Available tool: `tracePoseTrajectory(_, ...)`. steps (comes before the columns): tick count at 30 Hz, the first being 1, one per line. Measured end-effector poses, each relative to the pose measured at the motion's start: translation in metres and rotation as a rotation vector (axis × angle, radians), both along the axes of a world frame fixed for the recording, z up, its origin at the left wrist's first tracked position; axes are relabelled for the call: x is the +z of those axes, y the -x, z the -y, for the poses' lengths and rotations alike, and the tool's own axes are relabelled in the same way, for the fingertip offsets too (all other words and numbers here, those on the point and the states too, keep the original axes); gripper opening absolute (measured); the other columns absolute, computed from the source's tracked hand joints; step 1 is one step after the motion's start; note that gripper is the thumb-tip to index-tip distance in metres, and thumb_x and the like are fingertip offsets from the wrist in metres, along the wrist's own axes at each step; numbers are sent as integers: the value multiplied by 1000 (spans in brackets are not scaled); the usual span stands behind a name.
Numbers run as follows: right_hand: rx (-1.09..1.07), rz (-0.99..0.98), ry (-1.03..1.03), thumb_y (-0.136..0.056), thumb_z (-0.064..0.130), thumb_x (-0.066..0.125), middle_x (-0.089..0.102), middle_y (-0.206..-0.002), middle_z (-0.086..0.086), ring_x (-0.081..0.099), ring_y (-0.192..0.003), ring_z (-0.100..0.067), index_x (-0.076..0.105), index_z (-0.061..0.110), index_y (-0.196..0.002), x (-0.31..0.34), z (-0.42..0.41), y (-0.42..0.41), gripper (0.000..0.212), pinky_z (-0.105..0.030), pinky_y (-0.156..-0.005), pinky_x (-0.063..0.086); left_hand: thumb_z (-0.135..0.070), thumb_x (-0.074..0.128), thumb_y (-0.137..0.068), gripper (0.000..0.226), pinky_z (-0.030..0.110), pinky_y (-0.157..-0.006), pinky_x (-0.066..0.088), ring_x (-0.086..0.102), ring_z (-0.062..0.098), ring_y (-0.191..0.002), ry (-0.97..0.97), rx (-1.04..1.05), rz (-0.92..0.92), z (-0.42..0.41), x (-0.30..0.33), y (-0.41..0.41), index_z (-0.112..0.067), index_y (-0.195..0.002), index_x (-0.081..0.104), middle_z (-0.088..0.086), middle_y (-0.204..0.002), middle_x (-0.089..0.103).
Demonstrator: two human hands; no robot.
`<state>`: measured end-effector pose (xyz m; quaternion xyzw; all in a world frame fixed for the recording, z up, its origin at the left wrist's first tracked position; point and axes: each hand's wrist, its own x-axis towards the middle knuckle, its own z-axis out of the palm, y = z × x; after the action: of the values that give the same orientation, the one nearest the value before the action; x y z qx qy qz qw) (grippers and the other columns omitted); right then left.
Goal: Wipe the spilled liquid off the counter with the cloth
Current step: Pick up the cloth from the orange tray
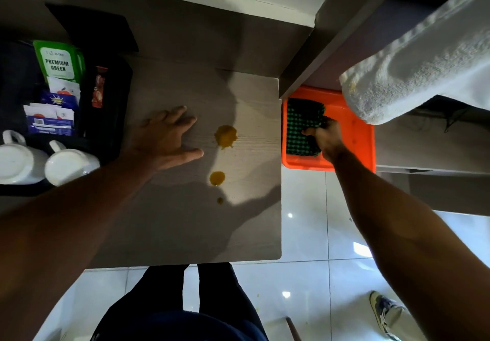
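One cloth (302, 125) pinched in right hand (324, 135) grip.

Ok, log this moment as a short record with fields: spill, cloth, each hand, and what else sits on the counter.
spill: three yellow-orange spots on the grey counter, not yet wiped
cloth: green checked cloth lying in the orange tray, beside the counter
right hand: gripping the cloth's edge
left hand: flat on the counter, fingers spread, left of the spill
other items: two white mugs, packets of tea
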<state>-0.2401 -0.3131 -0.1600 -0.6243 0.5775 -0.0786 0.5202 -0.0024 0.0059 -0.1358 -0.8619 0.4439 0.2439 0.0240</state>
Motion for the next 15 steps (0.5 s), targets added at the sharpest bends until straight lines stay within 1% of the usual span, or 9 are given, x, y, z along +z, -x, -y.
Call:
tracePoseTrajectory(1, 34, 8, 39, -76, -17, 68, 71, -110, -11, 72, -92, -25, 64, -2, -119, 2, -3, 0, 46, -26, -64, 62, -85, 46, -78, 96, 56, -118, 27, 18, 29, -154, -5, -9, -11, -1, -1, -1, -40, -159, 19, -7, -172, 6)
tracePoseTrajectory(2, 57, 20, 76, -77, -16, 68, 70, -110, -9, 71, -97, -27, 63, -1, -121, 4, -7, 1, 47, -25, -64, 62, -86, 45, -78, 97, 56, -119, 26, 16, 30, -155, -8, -16, -25, -2, -3, -1, -40, -159, 17, -7, -172, 4)
tracePoseTrajectory(4, 84, 51, 151, -79, -14, 67, 69, -112, -7, 70, -99, -26, 59, 0, -126, 11, -16, -2, 50, -24, -69, 62, -86, 44, -79, 97, 55, -121, 23, 12, 29, -156, -2, -5, -62, -4, -2, -1, -39, -160, 17, -8, -173, 2)
tracePoseTrajectory(6, 151, 20, 300, -80, -6, 69, 69, -111, -6, 67, -96, -20, 59, 2, -128, 18, -30, -9, 50, -20, -72, 58, -84, 46, -80, 96, 53, -121, 23, 13, 28, -156, 9, 20, -87, -7, -1, 1, -38, -160, 20, -8, -173, 4)
tracePoseTrajectory(9, 267, -31, 512, -81, 6, 67, 71, -107, -7, 64, -91, -19, 64, 5, -122, 24, -58, -30, 42, -28, -76, 53, -80, 49, -83, 93, 51, -122, 22, 13, 28, -157, 22, 33, -99, -17, 1, 8, -33, -160, 24, -6, -173, 7)
tracePoseTrajectory(10, 283, -32, 528, -82, 7, 64, 73, -108, -10, 66, -92, -22, 64, 6, -121, 24, -68, -38, 40, -30, -78, 54, -78, 49, -83, 93, 50, -123, 21, 13, 28, -157, 32, 35, -99, -21, 0, 13, -32, -160, 24, -5, -173, 7)
tracePoseTrajectory(12, 306, -49, 517, -86, 6, 60, 72, -116, -16, 68, -102, -31, 63, 6, -126, 24, -89, -51, 41, -35, -88, 55, -77, 50, -84, 94, 49, -125, 18, 11, 28, -157, 49, 30, -86, -32, -2, 21, -31, -160, 22, -2, -173, 6)
tracePoseTrajectory(14, 424, -89, 505, -88, 8, 57, 71, -120, -18, 68, -106, -35, 60, 9, -132, 23, -112, -61, 44, -39, -92, 56, -77, 48, -84, 96, 50, -126, 15, 8, 28, -158, 51, 18, -71, -44, -8, 30, -30, -162, 18, 0, -173, 3)
tracePoseTrajectory(15, 522, -116, 487, -88, 13, 55, 71, -122, -18, 68, -108, -36, 58, 11, -134, 22, -123, -64, 46, -42, -95, 56, -78, 45, -84, 96, 50, -126, 14, 6, 28, -158, 50, 14, -59, -49, -12, 35, -30, -162, 15, 0, -173, 2)
